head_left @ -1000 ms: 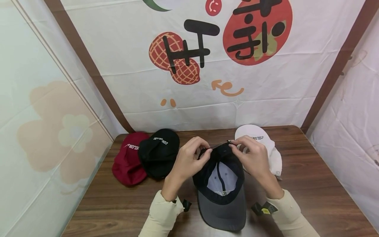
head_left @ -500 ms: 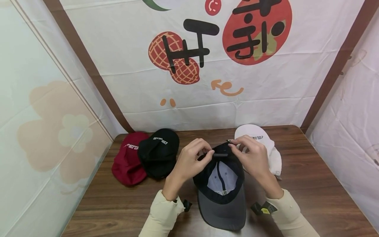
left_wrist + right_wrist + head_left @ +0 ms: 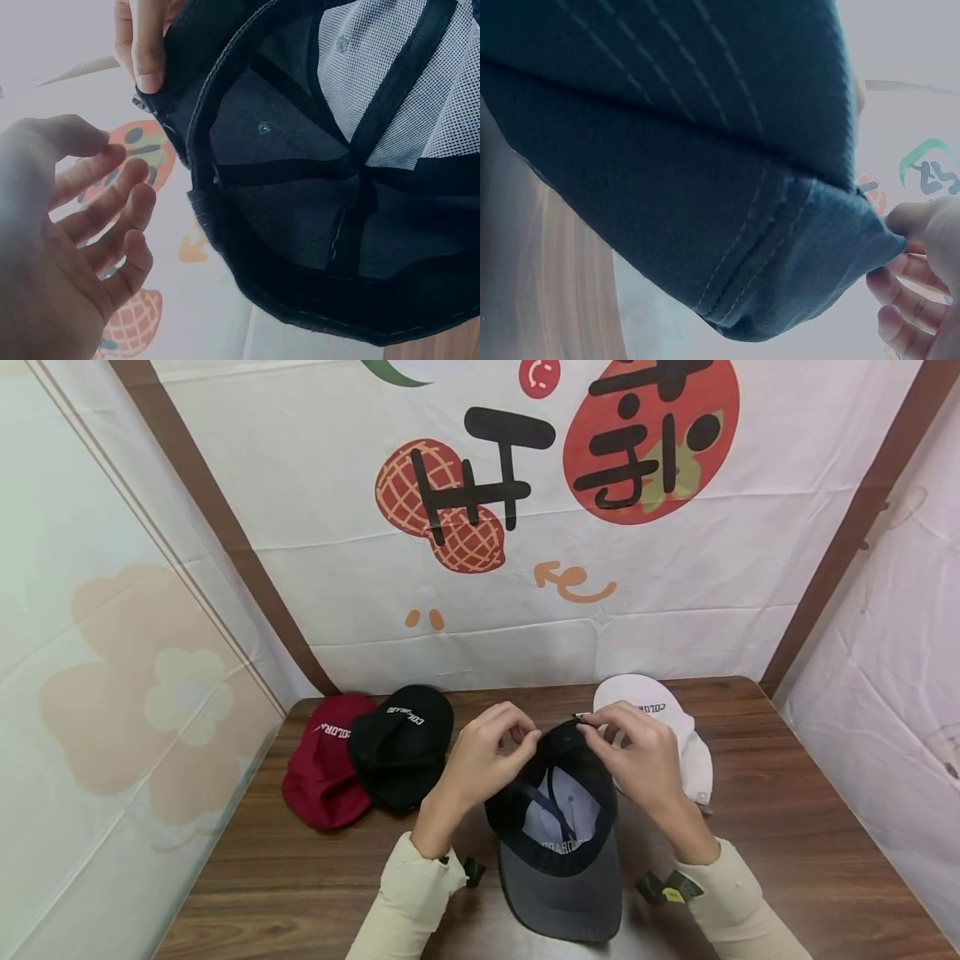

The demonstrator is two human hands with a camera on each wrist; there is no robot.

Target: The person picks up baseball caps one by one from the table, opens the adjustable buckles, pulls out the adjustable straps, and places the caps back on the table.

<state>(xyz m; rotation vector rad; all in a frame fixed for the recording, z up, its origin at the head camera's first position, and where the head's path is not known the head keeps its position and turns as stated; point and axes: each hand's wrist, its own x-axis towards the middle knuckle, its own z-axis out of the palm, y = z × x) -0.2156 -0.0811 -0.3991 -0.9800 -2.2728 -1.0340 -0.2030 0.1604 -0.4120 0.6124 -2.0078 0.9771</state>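
Observation:
A dark grey baseball cap lies upside down, brim toward me, its inside facing up. My left hand hovers at the left of its back edge; in the left wrist view this hand has loosely curved fingers, apart from the cap with nothing between them. A dark strap hangs loose into the cap from its left side. My right hand pinches the back edge on the right, beside a small metal buckle. In the right wrist view, the right hand's thumb and fingers hold the cloth corner.
A dark red cap and a black cap overlap at the back left of the wooden table. Behind my right hand lies a white cap. A printed white cloth hangs behind the table.
The strap, stretched across the back opening earlier, has left my left fingers and dropped into the cap. My left hand has lifted slightly. The right hand keeps its pinch in the same place.

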